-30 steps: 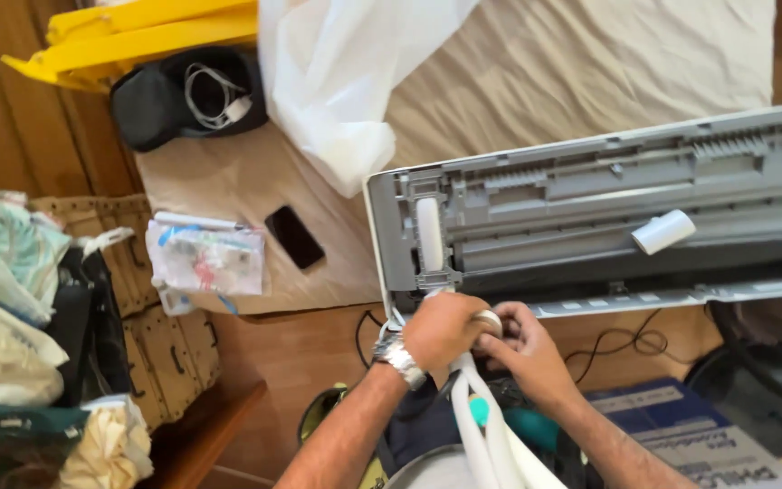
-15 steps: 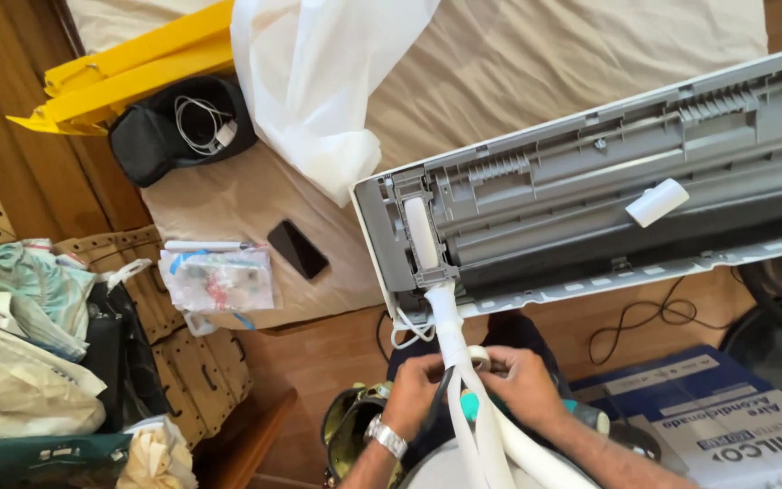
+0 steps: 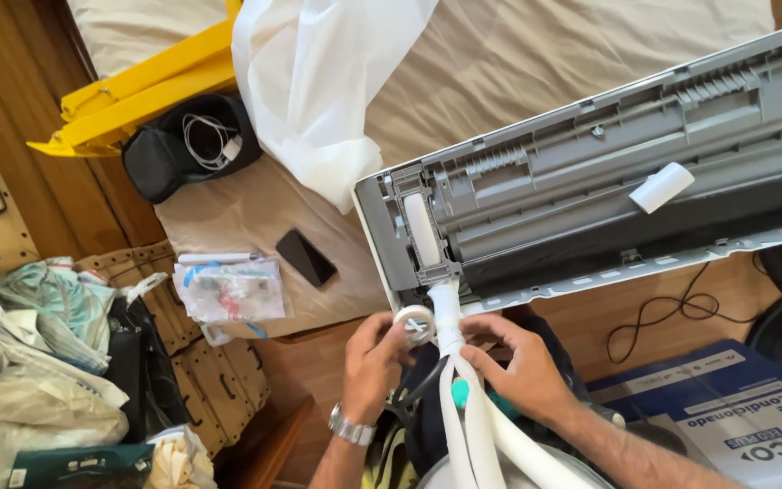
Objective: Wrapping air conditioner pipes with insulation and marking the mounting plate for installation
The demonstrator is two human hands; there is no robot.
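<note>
A long grey air-conditioner unit (image 3: 608, 181) lies back-side up across a bed. A bundle of white insulated pipes (image 3: 463, 398) comes out of its left end toward me. My left hand (image 3: 373, 358), with a metal wristwatch, holds a small roll of white tape (image 3: 414, 323) against the pipe just below the unit. My right hand (image 3: 518, 362) grips the pipe bundle from the right side, fingers wrapped around it. A teal piece (image 3: 460, 391) shows between the pipes.
On the beige bed sheet (image 3: 518, 63) lie a black phone (image 3: 306, 257), a clear bag of small parts (image 3: 233, 290), a white plastic sheet (image 3: 319, 81), a black pouch with cables (image 3: 187, 145) and a yellow ladder (image 3: 138, 100). Bags (image 3: 47, 362) crowd the left floor; a cardboard box (image 3: 735, 407) sits right.
The view has shifted, so the unit now sits further right. My left hand has brought the tape roll up to the pipe just below the unit. My right hand stays on the bundle.
</note>
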